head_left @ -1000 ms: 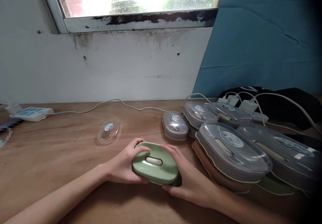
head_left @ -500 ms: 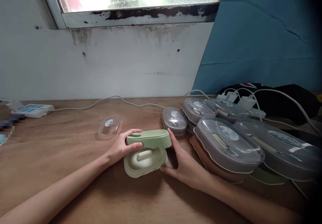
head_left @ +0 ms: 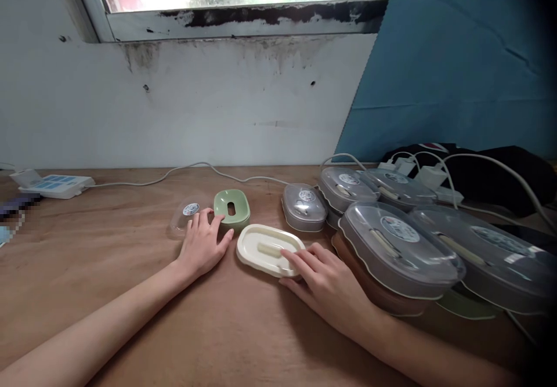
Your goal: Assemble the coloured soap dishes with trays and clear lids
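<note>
A small green dish (head_left: 231, 202) with an oval slot in its floor stands on the table. Beside it is my left hand (head_left: 203, 244), fingers spread, its index fingertip at the dish's near-left rim. Closer to me lies a cream shallow tray (head_left: 265, 265) with a raised oval ridge in its middle. My right hand (head_left: 322, 271) grips the tray's right end, fingers over the top and thumb at the near side. A clear plastic lid (head_left: 177, 223) with a round label lies behind my left hand, partly covered by it.
Several lidded containers stand at the right: a small one (head_left: 304, 208) and larger ones (head_left: 394, 253) with clear lids. A white power strip (head_left: 58, 186) sits at the far left, its cable (head_left: 191, 169) running along the wall. Black cloth (head_left: 500, 169) lies at the back right.
The green dish and cream tray, held together before, are now apart. The green dish rests upright further back; the tray is level to its front right. My left hand has let go.
</note>
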Demonstrator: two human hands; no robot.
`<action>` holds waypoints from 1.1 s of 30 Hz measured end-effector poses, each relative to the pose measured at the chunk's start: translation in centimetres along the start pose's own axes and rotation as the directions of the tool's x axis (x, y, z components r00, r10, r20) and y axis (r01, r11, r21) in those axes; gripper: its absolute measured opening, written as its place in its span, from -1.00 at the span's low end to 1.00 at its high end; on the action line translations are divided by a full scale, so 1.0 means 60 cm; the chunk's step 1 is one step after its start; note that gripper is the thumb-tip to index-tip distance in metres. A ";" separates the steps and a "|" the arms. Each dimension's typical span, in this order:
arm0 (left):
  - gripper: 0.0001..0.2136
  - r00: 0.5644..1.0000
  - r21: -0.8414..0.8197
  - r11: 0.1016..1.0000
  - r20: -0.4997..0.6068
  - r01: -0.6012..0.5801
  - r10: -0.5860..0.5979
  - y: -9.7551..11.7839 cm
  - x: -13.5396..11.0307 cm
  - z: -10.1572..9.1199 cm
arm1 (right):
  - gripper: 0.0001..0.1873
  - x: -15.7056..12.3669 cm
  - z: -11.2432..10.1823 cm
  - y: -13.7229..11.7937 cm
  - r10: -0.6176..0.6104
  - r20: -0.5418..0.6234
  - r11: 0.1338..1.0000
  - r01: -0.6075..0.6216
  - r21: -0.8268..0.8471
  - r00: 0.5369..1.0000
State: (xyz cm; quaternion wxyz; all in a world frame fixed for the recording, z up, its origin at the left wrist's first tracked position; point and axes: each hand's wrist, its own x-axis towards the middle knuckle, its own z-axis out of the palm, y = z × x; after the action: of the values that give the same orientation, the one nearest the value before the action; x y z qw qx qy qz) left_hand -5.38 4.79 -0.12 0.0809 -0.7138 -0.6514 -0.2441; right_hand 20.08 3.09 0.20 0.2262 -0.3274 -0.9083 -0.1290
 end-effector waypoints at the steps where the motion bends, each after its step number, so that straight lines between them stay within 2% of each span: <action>1: -0.64 1.000 0.028 1.000 -0.011 -0.003 0.004 0.000 -0.001 0.002 | -0.64 0.000 -0.001 -0.001 0.012 0.006 0.999 -0.012 -0.039 1.000; 8: -0.60 0.991 0.102 0.993 -0.121 -0.054 0.066 0.007 -0.010 0.001 | -0.59 0.004 -0.005 -0.006 0.105 -0.006 0.977 -0.104 -0.184 0.994; 10: -0.63 0.967 0.060 0.978 -0.148 -0.201 0.208 0.027 -0.020 -0.008 | -0.58 0.005 -0.003 -0.006 0.125 -0.008 0.976 -0.124 -0.177 0.992; 11: -0.64 0.935 0.008 0.943 -0.123 -0.334 0.332 0.040 -0.026 -0.014 | -0.57 0.005 -0.003 -0.006 0.128 -0.005 0.978 -0.127 -0.165 0.992; 12: -0.63 0.878 -0.072 0.876 -0.070 -0.477 0.473 0.053 -0.033 -0.019 | -0.56 0.005 -0.002 -0.006 0.130 -0.001 0.981 -0.129 -0.148 0.992; 13: -0.61 0.801 -0.169 0.790 0.005 -0.589 0.598 0.066 -0.039 -0.023 | -0.55 0.005 -0.002 -0.007 0.133 0.001 0.983 -0.132 -0.128 0.991; 14: -0.58 0.725 -0.264 0.716 0.080 -0.646 0.684 0.077 -0.044 -0.026 | -0.54 0.004 -0.002 -0.008 0.136 0.002 0.985 -0.135 -0.104 0.991; 15: -0.55 0.676 -0.336 0.680 0.151 -0.651 0.721 0.087 -0.047 -0.028 | -0.53 0.002 -0.003 -0.009 0.141 0.001 0.987 -0.140 -0.079 0.990; 16: -0.54 0.661 -0.380 0.680 0.203 -0.627 0.723 0.093 -0.049 -0.029 | -0.52 0.001 -0.003 -0.011 0.144 0.000 0.988 -0.144 -0.055 0.990; 18: -0.57 0.703 -0.408 0.724 0.236 -0.555 0.671 0.097 -0.046 -0.027 | -0.49 -0.001 -0.003 -0.014 0.148 -0.004 0.989 -0.148 -0.017 0.989; 20: -0.62 0.743 -0.409 0.753 0.225 -0.516 0.631 0.090 -0.037 -0.020 | -0.48 -0.002 -0.003 -0.017 0.143 -0.011 0.990 -0.143 0.002 0.990; 23: -0.65 0.795 -0.305 0.812 0.215 -0.498 0.568 0.073 -0.017 -0.006 | -0.55 -0.001 -0.002 -0.017 0.132 -0.002 0.991 -0.132 0.034 0.991; 26: -0.58 0.841 -0.200 0.863 0.206 -0.465 0.501 0.061 -0.002 0.006 | -0.59 0.002 -0.001 -0.016 0.128 0.057 0.986 -0.133 0.101 0.990; 30: -0.48 0.869 -0.167 0.882 0.165 -0.442 0.467 0.065 0.002 0.008 | -0.60 0.003 -0.002 -0.016 0.142 0.127 0.976 -0.160 0.149 0.982; 33: -0.57 0.855 -0.179 0.863 0.148 -0.472 0.498 0.077 0.002 0.005 | -0.61 0.003 -0.003 -0.018 0.157 0.131 0.970 -0.178 0.168 0.979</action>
State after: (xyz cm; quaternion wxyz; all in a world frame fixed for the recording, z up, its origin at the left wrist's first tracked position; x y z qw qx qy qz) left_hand -0.80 4.38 0.60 0.0286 -0.8787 -0.4366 -0.1908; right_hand 19.31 2.28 0.37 0.2111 -0.3882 -0.8970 -0.0080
